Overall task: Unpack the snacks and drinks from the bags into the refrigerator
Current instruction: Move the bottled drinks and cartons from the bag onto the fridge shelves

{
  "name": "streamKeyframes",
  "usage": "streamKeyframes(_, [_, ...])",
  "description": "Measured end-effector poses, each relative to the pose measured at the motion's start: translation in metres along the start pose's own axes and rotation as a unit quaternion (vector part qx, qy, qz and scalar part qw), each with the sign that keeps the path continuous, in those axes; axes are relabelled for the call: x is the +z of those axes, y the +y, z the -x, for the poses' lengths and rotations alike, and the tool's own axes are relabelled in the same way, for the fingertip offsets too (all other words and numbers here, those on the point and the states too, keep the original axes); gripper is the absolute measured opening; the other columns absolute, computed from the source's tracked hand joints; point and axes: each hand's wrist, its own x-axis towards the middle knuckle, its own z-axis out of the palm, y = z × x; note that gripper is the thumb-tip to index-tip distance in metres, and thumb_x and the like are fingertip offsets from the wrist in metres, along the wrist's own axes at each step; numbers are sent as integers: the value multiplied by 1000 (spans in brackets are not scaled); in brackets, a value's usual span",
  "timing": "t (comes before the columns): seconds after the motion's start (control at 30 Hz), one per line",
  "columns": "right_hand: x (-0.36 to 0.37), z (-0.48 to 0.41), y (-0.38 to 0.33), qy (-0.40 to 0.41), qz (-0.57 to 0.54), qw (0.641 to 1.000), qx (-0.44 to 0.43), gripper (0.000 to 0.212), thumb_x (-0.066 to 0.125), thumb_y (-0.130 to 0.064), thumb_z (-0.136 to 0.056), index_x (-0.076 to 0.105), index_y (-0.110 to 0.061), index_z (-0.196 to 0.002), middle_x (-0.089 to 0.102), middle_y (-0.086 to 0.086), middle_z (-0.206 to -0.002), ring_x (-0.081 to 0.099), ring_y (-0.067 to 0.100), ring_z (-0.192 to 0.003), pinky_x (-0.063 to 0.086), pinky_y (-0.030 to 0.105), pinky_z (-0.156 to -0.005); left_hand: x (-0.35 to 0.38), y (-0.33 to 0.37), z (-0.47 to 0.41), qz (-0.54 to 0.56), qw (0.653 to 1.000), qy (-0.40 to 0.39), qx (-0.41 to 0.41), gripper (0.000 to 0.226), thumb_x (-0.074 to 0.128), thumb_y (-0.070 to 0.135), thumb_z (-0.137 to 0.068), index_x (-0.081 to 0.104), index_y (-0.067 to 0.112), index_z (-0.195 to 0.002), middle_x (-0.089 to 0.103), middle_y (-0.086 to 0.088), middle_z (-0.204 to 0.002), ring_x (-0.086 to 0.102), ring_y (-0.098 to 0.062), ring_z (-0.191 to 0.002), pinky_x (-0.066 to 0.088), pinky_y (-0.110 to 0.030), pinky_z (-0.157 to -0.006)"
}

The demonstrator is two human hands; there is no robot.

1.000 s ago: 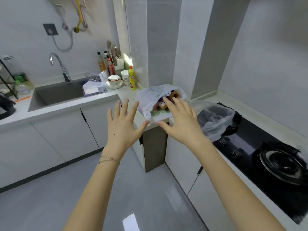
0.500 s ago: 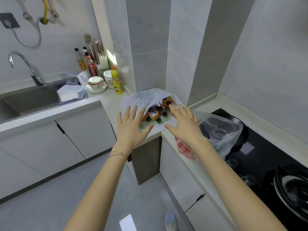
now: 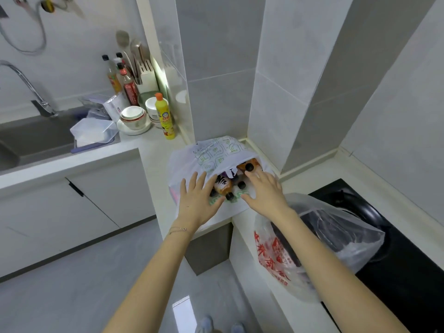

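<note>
- Lower right of the frame: the red-printed bag [image 3: 276,255] slumps over the counter [image 3: 156,145] edge beside the stove [image 3: 408,272]. The right forearm crossing it could drag it off.
- Centre: the left hand [image 3: 197,203] and right hand [image 3: 264,193] have straight, spread fingers and grip nothing. Whether they touch plastic is unclear.
- Just beyond: the bottles [image 3: 223,186] lie loose in the mouth of the white bag [image 3: 216,152] at the counter corner. Tugging it open could roll one to the floor.
</note>
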Motion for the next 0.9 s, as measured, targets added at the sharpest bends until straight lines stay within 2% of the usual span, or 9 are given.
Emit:
streamKeyframes(0.2, [36,-32,1,-22,-24,999,32,69,52,-45,-93,21,-26,-152,18,6,-159,11,27,-147,13,45,-118,26,-21,-39,4,999,-30,19,88,6,72,-76,16,32,-154,15,-2,-162,5,-27,-150,-3,-48,-118])
streamKeyframes(0.27, [47,-38,-2,-24,-36,998,41,69,53,-45,-93,22,-27,-152,19,5,-159,11,27,-147,14,45,-117,34,-30,-48,11,999,-35,26,79,21,69,-86,14,32,-155,12,-3,-163,3,-28,-150,-3,-49,-118])
streamKeyframes(0.33, [55,-43,-7,-26,-48,997,50,68,53,-46,-93,23,-27,-152,19,4,-159,11,27,-147,15,45,-117,43,-40,-55,23,999,-37,28,71,42,55,-95,11,32,-155,9,-4,-163,1,-28,-150,-2,-49,-119])
streamKeyframes(0.43, [65,-50,-13,-21,-53,997,53,66,51,-46,-94,26,-25,-151,23,4,-158,15,27,-146,17,44,-117,52,-54,-61,33,998,-48,25,71,51,41,-96,11,30,-155,9,-6,-163,2,-28,-150,-1,-49,-119])
streamKeyframes(0.57, [74,-57,-25,1,-61,997,51,62,52,-45,-94,32,-23,-149,31,1,-153,24,23,-142,21,38,-114,60,-69,-64,42,997,-51,41,68,53,37,-97,19,26,-154,16,-9,-161,8,-31,-150,3,-51,-118])
streamKeyframes(0.73, [91,-69,-34,-6,-76,996,56,58,54,-42,-94,39,-18,-145,44,1,-145,38,24,-134,31,40,-110,65,-78,-67,60,996,-32,49,64,61,27,-93,33,21,-150,30,-15,-156,22,-38,-146,11,-55,-116])
streamKeyframes(0.9, [101,-78,-33,-51,-105,989,91,60,54,-38,-94,34,-20,-148,44,3,-145,36,27,-134,33,41,-106,69,-75,-74,60,991,-13,119,66,68,15,-88,39,28,-145,36,-13,-153,29,-38,-143,15,-56,-115])
